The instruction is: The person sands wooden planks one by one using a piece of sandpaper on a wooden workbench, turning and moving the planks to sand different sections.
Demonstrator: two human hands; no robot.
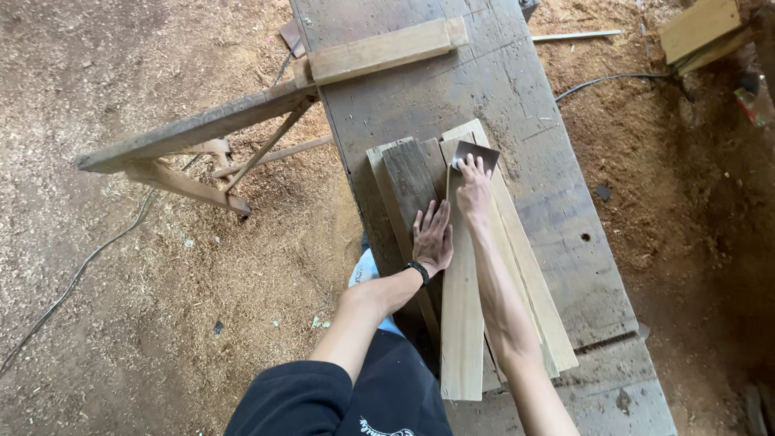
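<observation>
Two bare hands work on a stack of boards (484, 266) lying on a grey workbench (533, 89). Left hand (433, 236) rests flat, fingers spread, on a dark plank (408, 182). Right hand (473, 187) presses a brown sanding sheet (476, 150) against the pale top board (462, 323); its fingertips partly hide the sheet.

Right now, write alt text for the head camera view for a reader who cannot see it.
Seen from above, a person's right hand presses a dark sheet of sandpaper on a pale wooden plank, while the left hand lies flat on a darker plank beside it. The planks are stacked on a worn grey workbench over a sawdust-covered floor.
</observation>
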